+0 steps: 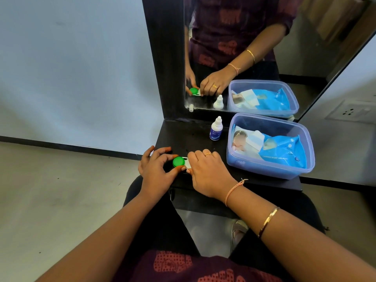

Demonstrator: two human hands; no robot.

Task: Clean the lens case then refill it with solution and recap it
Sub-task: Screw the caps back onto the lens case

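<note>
The lens case (186, 162) lies on the dark shelf (193, 137) near its front left corner. Its green cap (178, 161) faces up on the left well. My left hand (156, 167) pinches that green cap between thumb and forefinger. My right hand (207, 171) covers the white right half of the case and holds it down. The small white solution bottle (216, 129) with a blue label stands upright behind the hands, cap on, untouched.
A translucent blue tub (270, 169) holding a blue wipes pack (284, 151) sits at the shelf's right. A mirror (254, 47) in a black frame rises behind the shelf and reflects the hands, bottle and tub. A wall socket (350, 112) is at far right.
</note>
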